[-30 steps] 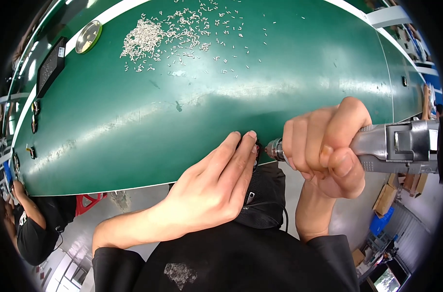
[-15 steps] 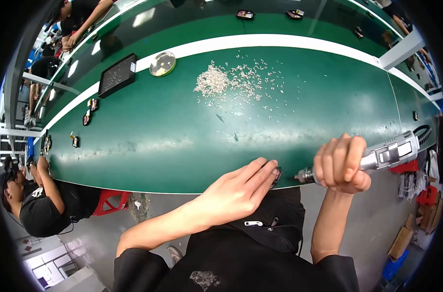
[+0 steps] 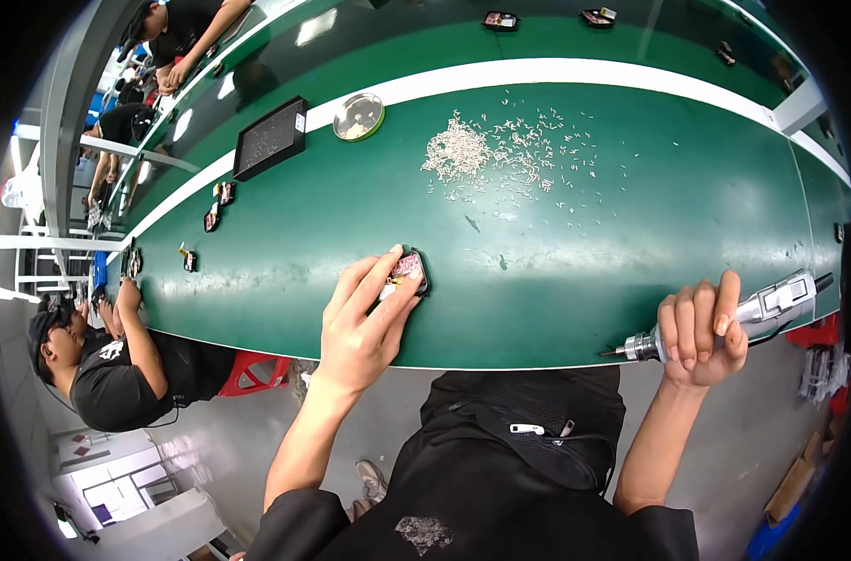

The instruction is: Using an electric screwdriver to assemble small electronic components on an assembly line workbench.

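My left hand (image 3: 362, 327) has its fingers closed on a small black-cased circuit-board assembly (image 3: 410, 266), over the left-middle part of the green tabletop. Part of that piece is hidden under my fingers. At the right, my right hand (image 3: 701, 329) is wrapped round a grey electric screwdriver (image 3: 779, 301). The screwdriver lies nearly level, its thin bit pointing left near the table's front edge, apart from the assembly. Beyond my hands, a pile of small pale screw-like pieces (image 3: 458, 150) spreads out toward the right.
A black tray (image 3: 271, 138) with small bits and a round clear dish (image 3: 359, 117) stand at the far left. Several similar assemblies (image 3: 190, 259) lie at the left. A raised white rail (image 3: 538, 70) borders a belt beyond. A co-worker (image 3: 117, 374) sits at the left.
My left hand has moved left and away from the table's front edge with the assembly. The screwdriver in my right hand has drawn off to the right. The view has shifted slightly.
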Available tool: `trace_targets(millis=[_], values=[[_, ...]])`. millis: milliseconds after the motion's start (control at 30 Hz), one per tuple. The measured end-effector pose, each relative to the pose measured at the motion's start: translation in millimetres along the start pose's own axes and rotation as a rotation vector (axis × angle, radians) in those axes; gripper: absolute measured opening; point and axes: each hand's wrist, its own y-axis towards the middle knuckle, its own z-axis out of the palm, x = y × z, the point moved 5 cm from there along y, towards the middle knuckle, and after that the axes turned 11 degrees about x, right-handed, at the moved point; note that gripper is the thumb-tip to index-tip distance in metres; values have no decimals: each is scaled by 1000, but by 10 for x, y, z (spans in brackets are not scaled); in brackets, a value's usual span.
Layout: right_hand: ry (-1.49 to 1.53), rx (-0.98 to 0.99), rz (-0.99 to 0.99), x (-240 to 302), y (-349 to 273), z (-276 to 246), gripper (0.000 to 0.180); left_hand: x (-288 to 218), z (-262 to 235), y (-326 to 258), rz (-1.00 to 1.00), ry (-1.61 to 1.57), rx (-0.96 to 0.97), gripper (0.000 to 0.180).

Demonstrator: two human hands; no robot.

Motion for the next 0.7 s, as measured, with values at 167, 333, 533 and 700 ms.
trace_targets(millis=[167, 333, 533, 700], values=[[13, -38, 23, -43, -43, -14, 17, -11, -9, 16, 55, 68, 21, 38], [20, -65, 27, -48, -68, -25, 17, 31, 18, -8, 109, 104, 21, 43], [41, -112, 3, -52, -109, -33, 17, 41, -15, 5, 163, 81, 34, 43], [44, -216, -5, -27, -208, -48, 17, 568, -221, -114, -205, 261, -66, 31]])
